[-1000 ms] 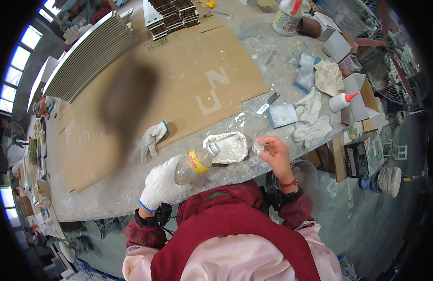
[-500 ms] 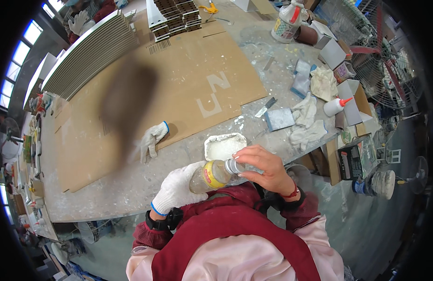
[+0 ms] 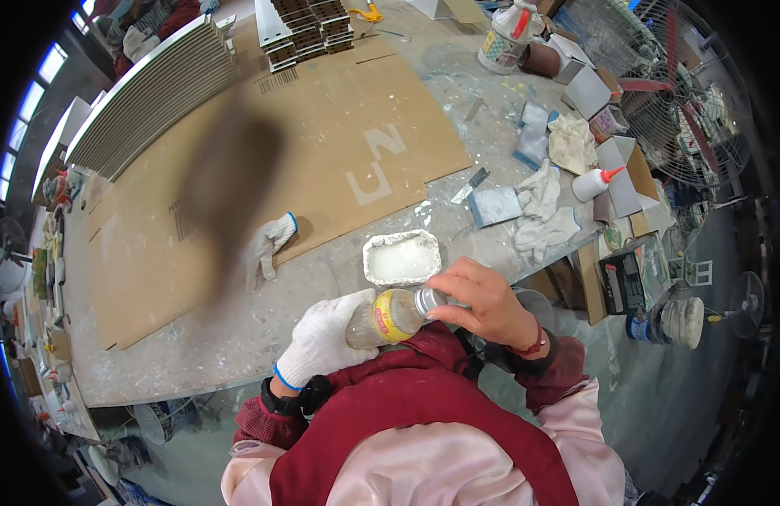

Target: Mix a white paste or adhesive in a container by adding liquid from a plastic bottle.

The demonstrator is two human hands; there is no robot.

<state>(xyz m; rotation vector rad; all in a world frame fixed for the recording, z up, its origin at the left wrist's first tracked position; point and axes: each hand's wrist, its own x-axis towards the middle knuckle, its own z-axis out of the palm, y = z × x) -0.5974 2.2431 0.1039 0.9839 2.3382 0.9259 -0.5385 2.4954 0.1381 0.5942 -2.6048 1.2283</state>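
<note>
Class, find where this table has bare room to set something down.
Bare: the cardboard in front of the stacked parts; tabletop between the lone glove and white tray. Crowded: right end, with blue blocks, gloves, red-tipped bottle.

Gloved left hand (image 3: 322,339) curled, bare right hand (image 3: 491,308) near it, fingers (image 3: 459,285) bent in a pinch, forearms (image 3: 554,373) angled inward

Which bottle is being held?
The clear yellow-labelled plastic bottle, between the white-gloved left hand and bare right hand; the white red-tipped squeeze bottle and white plastic jug are untouched.
</note>
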